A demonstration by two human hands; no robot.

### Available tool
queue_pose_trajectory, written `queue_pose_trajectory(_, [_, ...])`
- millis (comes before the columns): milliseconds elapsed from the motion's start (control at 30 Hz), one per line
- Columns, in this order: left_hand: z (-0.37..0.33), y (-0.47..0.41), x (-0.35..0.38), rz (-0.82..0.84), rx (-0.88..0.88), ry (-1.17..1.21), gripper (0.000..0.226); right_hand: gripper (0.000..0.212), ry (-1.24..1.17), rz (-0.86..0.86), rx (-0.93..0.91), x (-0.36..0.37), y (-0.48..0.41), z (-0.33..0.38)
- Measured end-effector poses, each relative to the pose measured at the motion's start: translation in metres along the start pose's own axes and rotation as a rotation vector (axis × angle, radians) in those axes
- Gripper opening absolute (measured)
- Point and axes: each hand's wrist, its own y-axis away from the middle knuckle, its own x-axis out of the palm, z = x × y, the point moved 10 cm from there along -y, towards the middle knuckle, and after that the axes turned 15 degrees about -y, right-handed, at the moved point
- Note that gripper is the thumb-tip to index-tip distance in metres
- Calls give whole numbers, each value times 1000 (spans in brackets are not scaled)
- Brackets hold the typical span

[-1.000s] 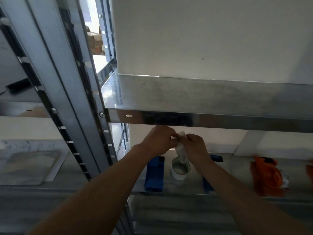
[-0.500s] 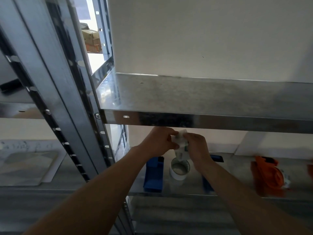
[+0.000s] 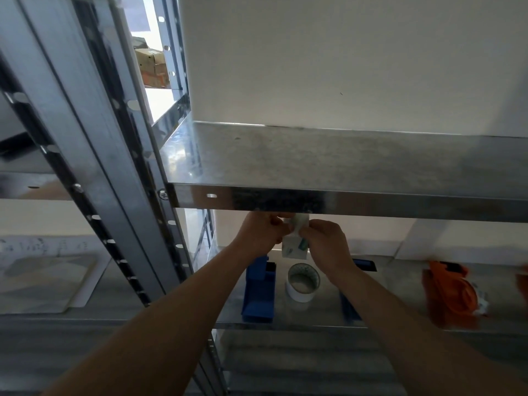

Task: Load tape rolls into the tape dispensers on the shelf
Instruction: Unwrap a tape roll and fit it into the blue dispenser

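- Tape roll (image 3: 303, 282), white and lying flat with its core facing up, sits on the lower shelf (image 3: 400, 284), free of both hands.
- It lies between a left blue dispenser (image 3: 258, 292) and a right blue dispenser (image 3: 349, 308); the right forearm hides most of the latter.
- An orange dispenser (image 3: 451, 295) lies well apart, further right on the same shelf.
- Left hand (image 3: 261, 234) and right hand (image 3: 328, 244) meet above the roll, just under the front lip of the upper shelf (image 3: 343, 164).
- Both hands have curled fingers pinching a white piece (image 3: 294, 248) with green marking, which hangs down between them; what it is cannot be told.
- A perforated metal upright (image 3: 85, 138) stands at the left, with cardboard boxes (image 3: 151, 65) beyond it.
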Motion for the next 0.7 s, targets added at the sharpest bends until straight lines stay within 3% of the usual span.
queue_pose_trajectory(300, [5, 3, -11, -77, -67, 86, 14, 8, -16, -36, -79, 9, 7, 4])
queue_pose_trajectory(567, [0, 6, -9, -20, -51, 75, 15, 56, -238, -117, -45, 1, 11, 0])
queue_pose_trajectory(633, [-3, 7, -9, -16, -40, 72, 13, 42, -232, -77, -48, 4, 10, 1])
queue_pose_trajectory(700, [-4, 8, -9, -7, -27, 61, 11, 13, -239, -40, -36, 8, 9, 1])
